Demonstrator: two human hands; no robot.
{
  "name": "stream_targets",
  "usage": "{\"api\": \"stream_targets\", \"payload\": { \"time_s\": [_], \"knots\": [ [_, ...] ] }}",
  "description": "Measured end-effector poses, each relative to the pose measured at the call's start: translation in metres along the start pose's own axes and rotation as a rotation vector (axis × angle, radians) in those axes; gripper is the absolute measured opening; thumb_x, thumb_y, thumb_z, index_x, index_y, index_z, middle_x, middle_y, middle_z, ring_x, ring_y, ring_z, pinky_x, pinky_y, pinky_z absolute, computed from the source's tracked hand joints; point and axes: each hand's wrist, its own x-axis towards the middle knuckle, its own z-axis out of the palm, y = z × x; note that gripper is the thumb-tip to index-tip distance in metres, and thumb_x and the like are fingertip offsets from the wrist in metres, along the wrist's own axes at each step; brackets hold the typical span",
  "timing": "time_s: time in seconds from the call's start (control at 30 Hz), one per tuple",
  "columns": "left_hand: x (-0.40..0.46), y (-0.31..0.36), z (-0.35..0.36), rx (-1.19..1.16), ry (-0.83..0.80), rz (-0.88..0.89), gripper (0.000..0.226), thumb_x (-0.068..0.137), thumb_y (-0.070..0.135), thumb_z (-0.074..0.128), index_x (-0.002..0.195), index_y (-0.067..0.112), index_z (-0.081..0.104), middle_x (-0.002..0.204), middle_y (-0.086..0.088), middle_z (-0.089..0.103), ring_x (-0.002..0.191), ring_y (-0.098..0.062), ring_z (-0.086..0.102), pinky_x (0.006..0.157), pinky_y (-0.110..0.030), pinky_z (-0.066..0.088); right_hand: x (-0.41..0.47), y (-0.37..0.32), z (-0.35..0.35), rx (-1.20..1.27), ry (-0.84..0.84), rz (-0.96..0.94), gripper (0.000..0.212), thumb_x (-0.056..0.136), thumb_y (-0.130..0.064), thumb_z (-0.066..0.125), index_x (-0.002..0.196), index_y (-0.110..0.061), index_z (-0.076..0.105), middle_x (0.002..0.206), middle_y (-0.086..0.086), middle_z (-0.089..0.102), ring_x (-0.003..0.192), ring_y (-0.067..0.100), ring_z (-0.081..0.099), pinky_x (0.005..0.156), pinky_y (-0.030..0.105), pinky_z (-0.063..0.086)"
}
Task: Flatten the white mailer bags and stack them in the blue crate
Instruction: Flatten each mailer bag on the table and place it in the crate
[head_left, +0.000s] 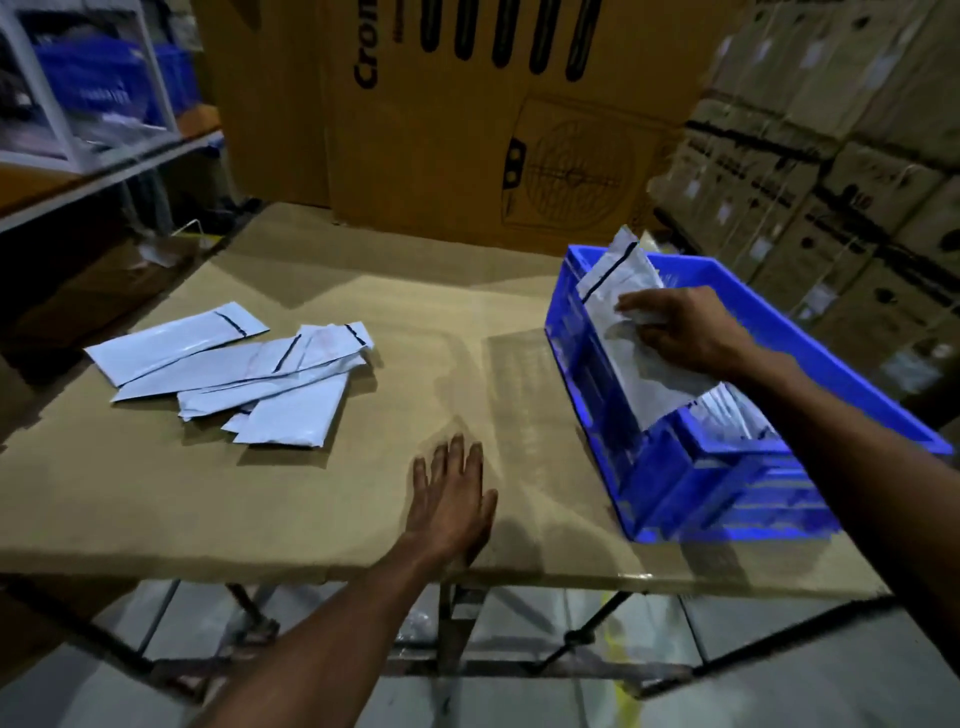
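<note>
The white mailer bags are thin plastic film, so judge them light, limp and slick: they will slide over one another and bow if you lift them by one end. Take hold near a short edge, by the dark seal strip where the film is doubled, or press flat with the whole palm to drive out air.

Your right hand (680, 332) is inside the blue crate (691, 483), fingers curled round the mailer bag (618, 296) that stands tilted against the crate's left wall, its sealed end poking above the rim. Your grip is bunching the film at mid-length. More flattened bags (727, 410) lie in the crate beneath your forearm, partly hidden.

Your left hand (452, 499) lies spread, fingers straight and close together, palm down on the cardboard-covered table (260, 509) near its front edge, holding nothing.

The loose pile of mailer bags (244, 369) waits on the table's left side, well apart from both hands, overlapping and fanned. The crate sits at the table's right end, near the front edge.
</note>
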Motion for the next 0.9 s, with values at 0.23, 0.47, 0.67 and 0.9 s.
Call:
{"api": "stream_targets", "payload": {
  "time_s": [0.23,0.47,0.67,0.9],
  "knots": [
    [0.026,0.05,0.013,-0.007,-0.051,-0.01,0.063,0.103,0.049,0.031,0.159,0.022,0.018,0.169,-0.01,0.008,0.155,-0.032,0.004,0.122,-0.059,0.003,-0.007,0.069,-0.039,-0.01,0.058,0.108,0.045,0.077,0.005,0.067,0.118,-0.012,0.07,0.104,0.013,0.074,0.098,0.026,0.07,0.081,0.024,0.044],
    [0.051,0.097,0.033,0.081,-0.049,-0.049,0.065,0.103,0.052,0.024,0.159,0.021,0.021,0.169,-0.01,0.008,0.155,-0.034,0.003,0.121,-0.06,0.001,-0.022,0.14,-0.045,-0.145,-0.029,0.118,0.048,0.074,0.0,0.068,0.119,-0.015,0.07,0.109,0.019,0.072,0.099,0.038,0.068,0.085,0.039,0.052],
    [0.064,0.11,0.044,0.145,-0.012,-0.072,0.065,0.101,0.053,0.019,0.158,0.021,0.027,0.168,-0.012,0.014,0.154,-0.035,0.009,0.119,-0.061,0.006,-0.029,0.177,-0.046,-0.343,-0.139,0.133,0.054,0.081,-0.005,0.063,0.132,-0.024,0.061,0.107,0.023,0.067,0.096,0.039,0.064,0.077,0.037,0.049],
    [0.067,0.11,0.045,0.182,0.084,-0.075,0.069,0.092,0.056,0.021,0.145,0.02,0.048,0.159,-0.013,0.037,0.144,-0.037,0.032,0.112,-0.061,0.024,-0.03,0.204,-0.032,-0.468,-0.285,0.142,0.053,0.086,0.0,0.05,0.134,-0.022,0.057,0.124,0.017,0.062,0.109,0.033,0.062,0.075,0.029,0.043]
  ]
}}
